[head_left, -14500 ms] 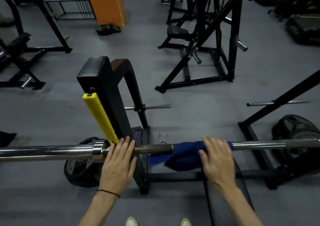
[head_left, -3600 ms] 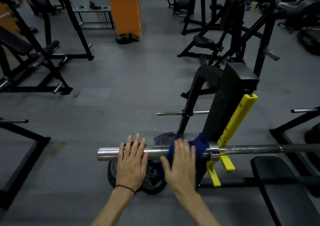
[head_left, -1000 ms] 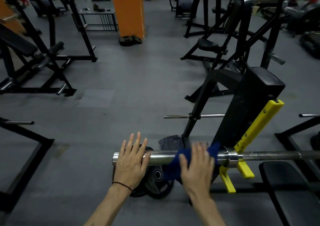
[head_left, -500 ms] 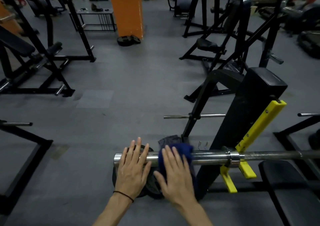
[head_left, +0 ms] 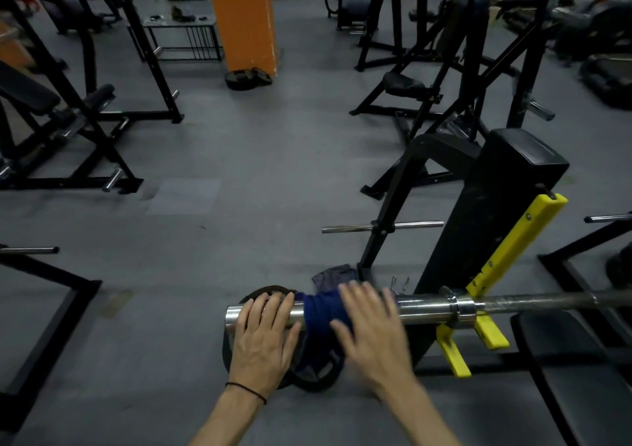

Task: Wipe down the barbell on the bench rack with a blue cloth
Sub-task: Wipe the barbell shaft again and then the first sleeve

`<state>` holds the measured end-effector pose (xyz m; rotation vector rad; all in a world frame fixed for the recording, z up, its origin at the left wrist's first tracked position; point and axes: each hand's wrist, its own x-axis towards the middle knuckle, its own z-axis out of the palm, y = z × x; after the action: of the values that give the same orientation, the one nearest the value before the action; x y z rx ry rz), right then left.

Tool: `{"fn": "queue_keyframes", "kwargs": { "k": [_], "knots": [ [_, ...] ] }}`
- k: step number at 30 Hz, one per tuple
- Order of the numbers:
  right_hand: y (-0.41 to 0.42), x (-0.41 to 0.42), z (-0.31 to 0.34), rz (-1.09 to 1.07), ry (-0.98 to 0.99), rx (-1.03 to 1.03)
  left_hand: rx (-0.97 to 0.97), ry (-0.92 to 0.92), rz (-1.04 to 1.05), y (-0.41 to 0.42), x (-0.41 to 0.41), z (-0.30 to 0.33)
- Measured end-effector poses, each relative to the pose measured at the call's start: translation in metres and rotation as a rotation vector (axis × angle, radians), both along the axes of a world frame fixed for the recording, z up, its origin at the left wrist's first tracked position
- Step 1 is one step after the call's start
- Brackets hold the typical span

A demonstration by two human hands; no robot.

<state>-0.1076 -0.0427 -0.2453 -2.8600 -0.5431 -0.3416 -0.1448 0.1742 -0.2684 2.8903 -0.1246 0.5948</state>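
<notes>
Blue terry-looking cloth [head_left: 319, 312] is draped over the chrome sleeve of the barbell [head_left: 424, 308], hanging down a little on the near side. The bar lies level across the bench rack [head_left: 478, 226], sitting in the yellow hook [head_left: 492, 332] at the foot of a yellow plastic guard that runs up the black upright.

The right hand [head_left: 371, 329] lies flat on the cloth with its fingers spread and straight, pressing it onto the sleeve; the hand is smeared with motion blur, so its outline is soft. The left hand [head_left: 265, 334] rests palm down on the bare end of the sleeve, just beside the cloth, fingers straight and close together, a thin black band round the wrist.

Under the sleeve end a black weight plate [head_left: 307, 375] rests on the grey rubber floor [head_left: 212, 247], and a dark grey rag [head_left: 333, 274] lies on the floor just beyond the bar. A spring collar [head_left: 399, 283] shows behind the sleeve. The black bench pad [head_left: 574, 360] reaches out at the lower right. Farther back stands an orange pillar [head_left: 244, 17] among black machine frames.
</notes>
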Motion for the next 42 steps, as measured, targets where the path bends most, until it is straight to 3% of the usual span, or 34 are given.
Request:
{"fn": "queue_keyframes", "kwargs": {
  "k": [3, 5, 8, 11, 15, 18, 21, 23, 27, 30, 33, 35, 40, 42],
  "knots": [
    [-0.032, 0.015, 0.008, -0.318, 0.022, 0.097, -0.01, 0.03, 0.008, 0.0, -0.001, 0.0],
    [-0.01, 0.01, 0.01, -0.434, 0.012, 0.16, -0.009, 0.033, 0.014, -0.001, -0.001, -0.004],
    [0.05, -0.016, 0.004, -0.213, 0.02, 0.162, -0.002, 0.003, 0.007, 0.002, -0.001, -0.011],
    [0.04, -0.012, 0.002, 0.015, 0.043, 0.089, 0.021, -0.015, 0.008, 0.003, -0.003, -0.013],
    [-0.027, 0.012, 0.006, -0.255, 0.017, 0.121, 0.021, -0.016, 0.008, 0.001, -0.004, -0.012],
    [0.005, 0.002, 0.008, -0.407, 0.014, 0.201, 0.023, -0.059, 0.031, 0.0, -0.005, -0.019],
    [0.052, -0.019, 0.0, -0.105, -0.003, 0.138, 0.047, -0.138, 0.041, 0.0, -0.006, -0.028],
    [0.032, -0.009, 0.0, 0.053, 0.028, 0.08, 0.071, -0.159, 0.034, 0.002, -0.006, -0.032],
    [-0.035, 0.017, 0.007, -0.197, 0.011, 0.124, 0.113, -0.151, 0.018, 0.002, -0.006, -0.036],
    [0.0, 0.008, 0.008, -0.357, 0.026, 0.199, 0.114, -0.15, 0.036, 0.0, -0.005, -0.038],
    [0.056, -0.021, -0.002, -0.061, 0.066, 0.134, 0.125, -0.144, 0.029, 0.002, -0.006, -0.04],
    [0.048, -0.018, 0.0, 0.1, 0.044, 0.049, 0.137, -0.12, 0.007, 0.004, -0.007, -0.041],
    [-0.034, 0.015, 0.009, -0.205, 0.06, 0.075, 0.133, -0.051, 0.008, 0.005, -0.008, -0.038],
    [-0.027, 0.014, 0.01, -0.348, 0.041, 0.122, 0.122, -0.06, 0.021, 0.004, -0.01, -0.039]
  ]
}}
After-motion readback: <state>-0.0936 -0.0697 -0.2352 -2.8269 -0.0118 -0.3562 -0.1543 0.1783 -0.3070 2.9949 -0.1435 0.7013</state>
